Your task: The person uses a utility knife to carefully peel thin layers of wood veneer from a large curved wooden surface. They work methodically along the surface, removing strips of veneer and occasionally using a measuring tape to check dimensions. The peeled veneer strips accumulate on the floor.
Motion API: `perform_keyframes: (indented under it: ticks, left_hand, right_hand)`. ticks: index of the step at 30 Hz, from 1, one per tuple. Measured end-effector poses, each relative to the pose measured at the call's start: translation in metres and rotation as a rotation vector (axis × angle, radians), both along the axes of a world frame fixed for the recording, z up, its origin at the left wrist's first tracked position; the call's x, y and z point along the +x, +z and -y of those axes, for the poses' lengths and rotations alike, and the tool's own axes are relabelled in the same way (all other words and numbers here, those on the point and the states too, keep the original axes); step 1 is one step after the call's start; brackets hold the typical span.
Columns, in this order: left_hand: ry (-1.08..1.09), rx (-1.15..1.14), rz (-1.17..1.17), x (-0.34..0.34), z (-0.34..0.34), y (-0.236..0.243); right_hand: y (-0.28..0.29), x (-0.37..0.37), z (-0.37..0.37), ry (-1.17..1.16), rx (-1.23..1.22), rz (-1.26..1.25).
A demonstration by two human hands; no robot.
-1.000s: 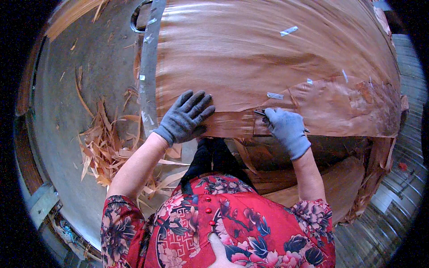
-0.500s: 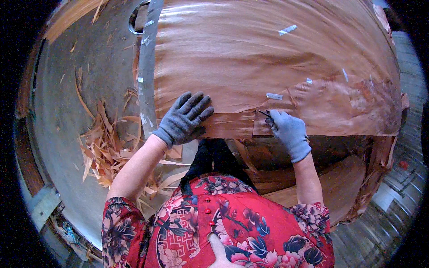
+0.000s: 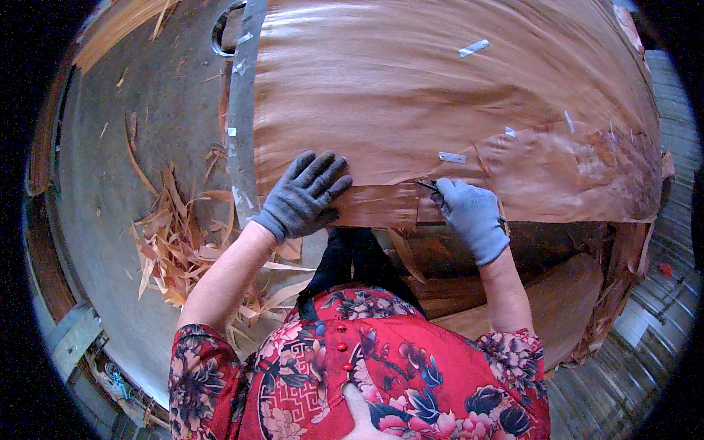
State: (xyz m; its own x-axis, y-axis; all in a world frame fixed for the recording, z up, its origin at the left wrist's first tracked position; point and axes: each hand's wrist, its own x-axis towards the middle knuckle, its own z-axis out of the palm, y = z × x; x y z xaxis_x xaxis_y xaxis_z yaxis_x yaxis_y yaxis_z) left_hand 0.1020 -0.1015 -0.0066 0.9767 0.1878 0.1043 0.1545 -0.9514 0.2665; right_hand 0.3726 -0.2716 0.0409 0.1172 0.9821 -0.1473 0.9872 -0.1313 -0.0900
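My left hand, in a grey knit glove, lies flat with fingers spread on the near left part of a large brown wood veneer sheet. My gloved right hand is closed around a slim dark tool that looks like a knife. Its black tip points left, at the edge of a veneer patch near the sheet's front edge. Most of the tool is hidden in the fist. Between my hands runs a darker veneer strip.
Short pieces of pale tape dot the sheet. A grey strip borders its left side. Curled veneer offcuts lie heaped on the floor at left. Below the front edge at right are more veneer sheets.
My right hand has shifted very slightly, and the dark tool's tip now reaches a little farther left. My left hand stays pressed in the same place.
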Motion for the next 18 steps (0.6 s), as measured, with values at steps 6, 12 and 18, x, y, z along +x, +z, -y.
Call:
perform_keyframes:
  ticks: [6,12,18]
  left_hand:
    - [0.004,0.002,-0.014,0.0003,0.0003,0.0023]
    - [0.004,-0.004,0.012,-0.0003,-0.0003,-0.0011]
    - [0.0,0.007,0.008,0.0004,-0.0004,-0.0006]
  right_hand:
    - [-0.0002,0.0006,0.0016,-0.025,-0.061,0.017]
    - [0.0046,-0.0015,0.0027,-0.049,-0.101,-0.006]
    - [-0.001,-0.0035,0.0016,-0.017,0.011,-0.016]
